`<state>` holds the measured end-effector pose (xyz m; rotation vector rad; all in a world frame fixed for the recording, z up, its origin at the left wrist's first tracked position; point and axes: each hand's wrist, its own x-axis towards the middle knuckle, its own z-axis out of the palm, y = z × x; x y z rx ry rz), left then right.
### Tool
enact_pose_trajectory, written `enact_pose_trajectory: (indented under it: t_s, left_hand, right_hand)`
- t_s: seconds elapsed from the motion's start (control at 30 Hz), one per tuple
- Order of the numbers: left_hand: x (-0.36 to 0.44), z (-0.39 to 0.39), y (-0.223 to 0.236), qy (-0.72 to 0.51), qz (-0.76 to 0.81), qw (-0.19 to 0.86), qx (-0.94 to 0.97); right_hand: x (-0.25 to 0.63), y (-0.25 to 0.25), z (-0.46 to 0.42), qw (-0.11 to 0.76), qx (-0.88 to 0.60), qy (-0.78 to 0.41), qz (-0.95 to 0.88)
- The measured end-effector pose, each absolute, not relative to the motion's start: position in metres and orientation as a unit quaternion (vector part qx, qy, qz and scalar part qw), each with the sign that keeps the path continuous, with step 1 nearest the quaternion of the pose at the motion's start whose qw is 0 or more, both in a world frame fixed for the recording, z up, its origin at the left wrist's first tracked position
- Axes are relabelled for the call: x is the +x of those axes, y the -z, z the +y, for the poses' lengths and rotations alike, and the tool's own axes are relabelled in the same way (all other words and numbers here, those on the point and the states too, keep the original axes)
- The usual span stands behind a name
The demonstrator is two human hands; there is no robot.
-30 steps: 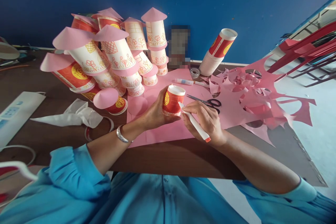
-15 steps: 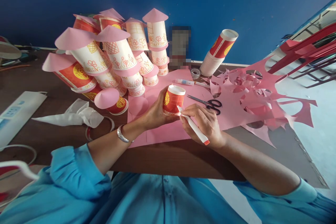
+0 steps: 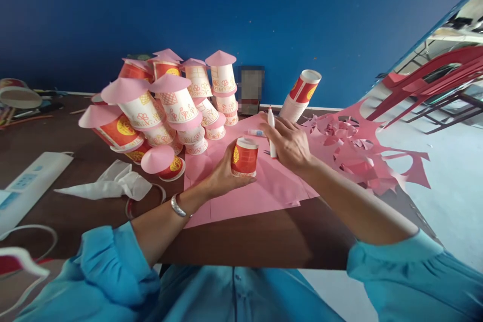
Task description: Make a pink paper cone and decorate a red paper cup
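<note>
My left hand [image 3: 222, 173] is wrapped round a red paper cup [image 3: 245, 157] with a yellow print and a white rim, held over the pink paper [image 3: 241, 204]. To the right, my right hand [image 3: 289, 142] holds a white marker [image 3: 271, 133] upright between thumb and fingers, its reddish tip pointing up. The marker is apart from the cup. A glue stick [image 3: 256, 133] lies on the paper behind the cup. Scissors are almost wholly hidden under my right hand.
Several decorated cup towers with pink cone roofs [image 3: 170, 83] crowd the left. A leaning cup stack [image 3: 301, 93] stands by the blue wall. Pink paper scraps [image 3: 362, 161] spread at the right. Crumpled white tissue [image 3: 121, 181] and a power strip [image 3: 33, 188] lie at the left.
My right hand has drawn the marker away from the cup, up and to the right, and turned it upright. My left hand still holds the cup. The whole view has shifted.
</note>
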<state>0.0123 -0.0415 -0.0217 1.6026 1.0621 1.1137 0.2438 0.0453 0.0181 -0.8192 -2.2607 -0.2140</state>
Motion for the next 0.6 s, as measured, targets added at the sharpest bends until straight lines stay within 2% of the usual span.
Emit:
enact_pose_trajectory:
  t_s: [0.1, 0.27, 0.5, 0.6]
  left_hand:
    - [0.012, -0.041, 0.022, -0.446, 0.431, 0.439, 0.650]
    - [0.010, -0.042, 0.028, -0.448, 0.430, 0.428, 0.657]
    - [0.009, -0.042, 0.028, -0.445, 0.419, 0.436, 0.660]
    - [0.009, -0.042, 0.030, -0.447, 0.426, 0.422, 0.663]
  right_hand:
    - [0.233, -0.018, 0.101, 0.305, -0.339, 0.116, -0.882]
    - [0.218, -0.012, 0.162, 0.310, -0.355, 0.122, -0.874]
    - [0.209, 0.002, 0.165, 0.309, -0.366, 0.096, -0.872]
    - [0.211, 0.002, 0.150, 0.277, -0.371, 0.087, -0.882]
